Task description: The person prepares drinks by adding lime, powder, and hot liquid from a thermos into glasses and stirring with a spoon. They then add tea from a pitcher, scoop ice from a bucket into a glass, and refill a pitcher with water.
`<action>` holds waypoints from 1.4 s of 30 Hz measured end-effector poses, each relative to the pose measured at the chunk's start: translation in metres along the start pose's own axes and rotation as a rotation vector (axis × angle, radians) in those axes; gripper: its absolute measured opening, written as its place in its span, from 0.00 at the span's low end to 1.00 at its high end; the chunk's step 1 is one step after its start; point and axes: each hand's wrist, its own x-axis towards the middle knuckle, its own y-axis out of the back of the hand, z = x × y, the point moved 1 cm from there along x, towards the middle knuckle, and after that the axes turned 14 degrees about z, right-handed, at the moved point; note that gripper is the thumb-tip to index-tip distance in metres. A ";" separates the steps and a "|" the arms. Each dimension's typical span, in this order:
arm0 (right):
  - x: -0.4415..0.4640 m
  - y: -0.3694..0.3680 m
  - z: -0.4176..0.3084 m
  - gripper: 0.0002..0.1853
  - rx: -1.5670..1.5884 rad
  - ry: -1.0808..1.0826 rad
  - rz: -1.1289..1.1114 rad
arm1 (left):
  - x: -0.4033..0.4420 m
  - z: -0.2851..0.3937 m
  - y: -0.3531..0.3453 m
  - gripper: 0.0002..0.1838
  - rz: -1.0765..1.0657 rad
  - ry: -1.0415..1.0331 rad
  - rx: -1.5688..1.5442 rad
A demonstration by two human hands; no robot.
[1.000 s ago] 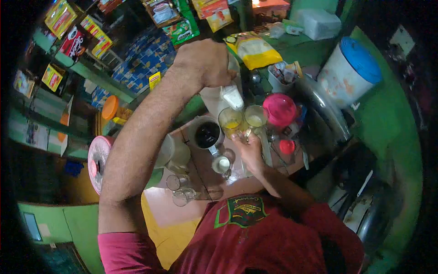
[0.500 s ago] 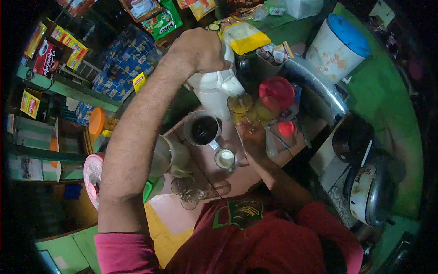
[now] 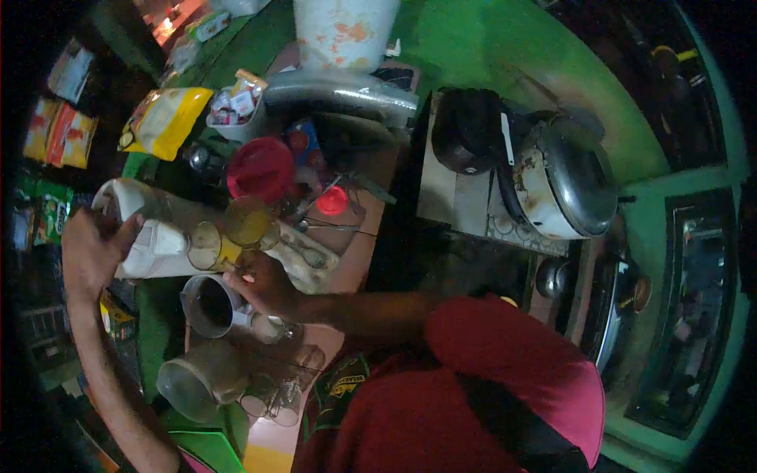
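My left hand is wrapped round the upper end of a white thermos jug, which appears tilted in this turned view. The jug's spout is at the mouth of a clear glass with yellowish liquid inside. Fingers of my right hand are closed on that glass, low on its side. A second yellowish glass is right beside it. Below my right hand are a clear measuring jug with dark liquid and a small glass with pale contents. Whether liquid is flowing is hard to see.
A plastic pitcher and upturned-looking glasses sit near my body. Behind the glasses are a red lid, a tub of sachets and a yellow packet. A lidded pot and a dark pot are to the right.
My head view has swung right, so the table and both hands appear farther left. The thermos jug and the glass stay together, each in the same hand.
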 end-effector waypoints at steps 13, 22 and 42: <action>0.007 0.010 -0.014 0.09 0.014 -0.032 -0.069 | -0.001 0.022 0.026 0.30 -0.138 0.059 0.259; 0.003 0.019 -0.043 0.08 0.088 -0.056 -0.127 | 0.002 0.006 0.011 0.33 -0.107 0.042 0.229; 0.007 0.028 -0.044 0.07 0.131 -0.211 -0.232 | -0.005 0.002 0.000 0.30 -0.164 0.164 0.195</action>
